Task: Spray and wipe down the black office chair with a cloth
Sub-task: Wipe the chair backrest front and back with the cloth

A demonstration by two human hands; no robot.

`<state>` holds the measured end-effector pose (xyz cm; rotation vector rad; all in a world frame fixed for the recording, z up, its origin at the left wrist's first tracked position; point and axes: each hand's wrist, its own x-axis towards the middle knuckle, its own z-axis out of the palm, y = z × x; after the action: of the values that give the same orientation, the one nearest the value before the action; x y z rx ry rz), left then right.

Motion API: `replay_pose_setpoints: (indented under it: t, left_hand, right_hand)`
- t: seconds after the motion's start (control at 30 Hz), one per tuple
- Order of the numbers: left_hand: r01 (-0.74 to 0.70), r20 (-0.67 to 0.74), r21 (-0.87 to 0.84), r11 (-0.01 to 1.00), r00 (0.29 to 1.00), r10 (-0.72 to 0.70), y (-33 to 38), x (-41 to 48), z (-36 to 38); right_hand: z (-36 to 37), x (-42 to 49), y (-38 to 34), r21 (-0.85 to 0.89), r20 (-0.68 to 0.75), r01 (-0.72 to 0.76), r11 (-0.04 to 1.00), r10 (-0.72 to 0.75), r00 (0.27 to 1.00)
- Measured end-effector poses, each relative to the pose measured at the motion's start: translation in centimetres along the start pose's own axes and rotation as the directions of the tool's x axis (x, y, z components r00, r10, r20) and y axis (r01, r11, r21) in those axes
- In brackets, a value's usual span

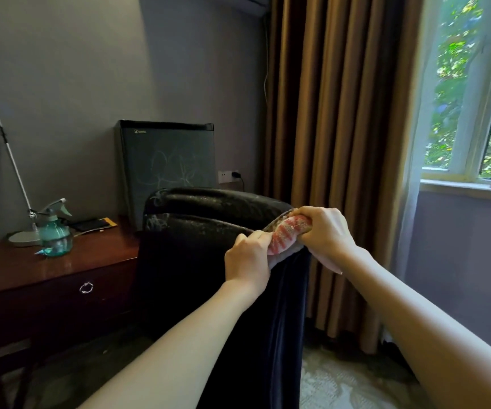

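Observation:
The black office chair (pixel 208 231) stands in the middle of the view, its padded back facing me and dotted with wet spray drops near the top. A red-and-white striped cloth (pixel 285 236) is bunched against the chair's upper right edge. My left hand (pixel 248 259) grips the cloth's lower end. My right hand (pixel 325 231) clutches its upper end from the right. A teal spray bottle (pixel 54 231) stands on the wooden desk at the left, apart from both hands.
The dark wooden desk (pixel 46 276) with a ring-pull drawer sits left of the chair. On it are a lamp base (pixel 24 239) with a slanted white pole and a dark flat item. A small black fridge (pixel 166 160) stands behind. Brown curtains and a window fill the right.

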<state>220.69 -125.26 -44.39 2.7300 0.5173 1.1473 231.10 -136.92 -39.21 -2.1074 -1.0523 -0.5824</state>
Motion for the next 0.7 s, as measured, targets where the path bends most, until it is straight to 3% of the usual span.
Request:
replay_pose_setpoints:
  t: [0.7]
  left_hand:
    - [-0.040,-0.006,-0.166,0.985,0.999,0.039,6.3,-10.4,-5.6]
  right_hand:
    - [-8.0,-11.1,-2.7,-0.155,-0.029,0.075,0.985,-0.080,0.996]
